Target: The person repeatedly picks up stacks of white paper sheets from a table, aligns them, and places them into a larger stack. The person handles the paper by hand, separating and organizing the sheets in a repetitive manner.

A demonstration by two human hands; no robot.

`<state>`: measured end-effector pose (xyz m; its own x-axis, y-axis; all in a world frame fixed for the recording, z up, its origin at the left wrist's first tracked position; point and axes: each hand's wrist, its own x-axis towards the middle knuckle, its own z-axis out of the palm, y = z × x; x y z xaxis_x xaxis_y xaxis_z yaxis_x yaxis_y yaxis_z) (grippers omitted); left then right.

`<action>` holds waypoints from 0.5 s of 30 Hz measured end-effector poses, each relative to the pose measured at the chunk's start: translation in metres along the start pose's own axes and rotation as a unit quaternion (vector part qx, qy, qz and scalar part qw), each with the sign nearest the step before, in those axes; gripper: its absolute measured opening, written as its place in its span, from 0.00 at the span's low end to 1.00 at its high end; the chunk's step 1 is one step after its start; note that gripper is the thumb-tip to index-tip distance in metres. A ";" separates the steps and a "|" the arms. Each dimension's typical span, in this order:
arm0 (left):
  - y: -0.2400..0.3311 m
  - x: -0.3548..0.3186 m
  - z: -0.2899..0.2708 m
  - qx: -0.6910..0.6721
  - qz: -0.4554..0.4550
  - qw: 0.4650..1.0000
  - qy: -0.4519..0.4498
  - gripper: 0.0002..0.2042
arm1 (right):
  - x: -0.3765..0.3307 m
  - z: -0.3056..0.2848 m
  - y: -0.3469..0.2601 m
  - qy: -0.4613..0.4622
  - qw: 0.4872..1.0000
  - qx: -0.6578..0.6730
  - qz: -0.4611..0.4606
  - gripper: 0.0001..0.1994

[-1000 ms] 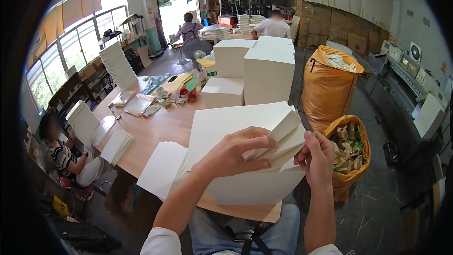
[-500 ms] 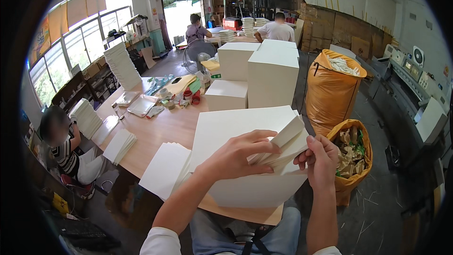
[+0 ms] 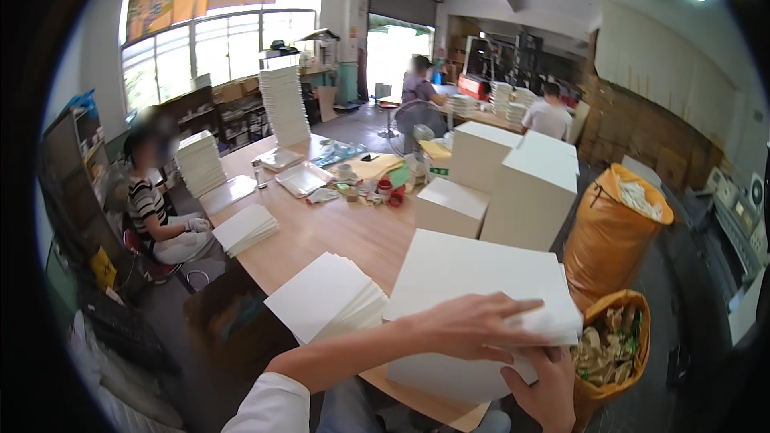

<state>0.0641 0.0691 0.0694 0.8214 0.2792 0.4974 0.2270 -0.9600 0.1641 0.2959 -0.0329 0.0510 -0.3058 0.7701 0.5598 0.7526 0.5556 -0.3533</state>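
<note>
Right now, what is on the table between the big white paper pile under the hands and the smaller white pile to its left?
In the head view, only bare wooden table separates the big stack of white sheets from the smaller stack; their near corners almost meet.

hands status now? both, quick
Left hand: fingers spread flat on top of the paper stack, not gripping.
Right hand: at the stack's near right corner; grip cannot be told.

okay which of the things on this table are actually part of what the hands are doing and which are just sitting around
In hand:
- big stack of white sheets
- left hand, lying on its near right corner
- right hand, gripping that corner's edge from below

Lying about:
- smaller sheet pile
- tall white blocks
- orange sack
- scrap basket
</note>
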 end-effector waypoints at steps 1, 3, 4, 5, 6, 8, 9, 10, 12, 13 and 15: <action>0.000 0.000 0.007 0.006 0.008 1.000 0.013 0.36 | 0.003 -0.003 -0.005 0.014 0.999 -0.008 -0.027 0.20; -0.002 0.001 0.011 0.018 -0.006 1.000 0.015 0.35 | -0.003 -0.001 -0.004 -0.020 1.000 0.014 0.006 0.22; -0.002 0.000 0.012 0.023 -0.011 1.000 0.015 0.35 | -0.005 -0.001 -0.003 -0.036 0.999 0.024 0.025 0.24; -0.002 -0.001 0.011 0.019 -0.025 0.999 0.016 0.34 | -0.005 0.000 -0.002 -0.030 0.999 0.029 0.013 0.24; -0.003 -0.002 0.011 0.014 -0.037 0.999 0.013 0.33 | -0.004 0.001 -0.004 -0.022 0.999 0.035 0.005 0.23; -0.006 -0.002 0.014 0.020 -0.045 0.999 0.020 0.31 | -0.002 0.001 -0.009 -0.021 0.999 0.031 0.005 0.23; -0.009 -0.002 0.017 0.032 -0.043 0.998 0.029 0.30 | 0.001 -0.001 -0.012 -0.027 0.999 0.021 0.011 0.23; -0.011 -0.001 0.019 0.043 -0.040 0.998 0.038 0.29 | 0.003 -0.001 -0.014 -0.032 0.999 0.011 0.017 0.23; -0.008 0.002 0.022 0.044 -0.053 0.997 0.035 0.28 | 0.000 0.002 -0.011 -0.031 0.999 0.001 0.032 0.23; -0.008 0.004 0.022 0.042 -0.059 0.997 0.034 0.28 | -0.003 0.004 -0.008 -0.031 0.999 -0.005 0.041 0.23; -0.009 0.008 0.024 0.047 -0.039 0.997 0.049 0.29 | -0.008 0.007 0.000 0.011 1.000 -0.007 0.020 0.21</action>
<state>0.0813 0.0794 0.0519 0.7449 0.3502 0.5679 0.3402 -0.9316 0.1282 0.2943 -0.0367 0.0411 -0.2614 0.7846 0.5622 0.7720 0.5196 -0.3662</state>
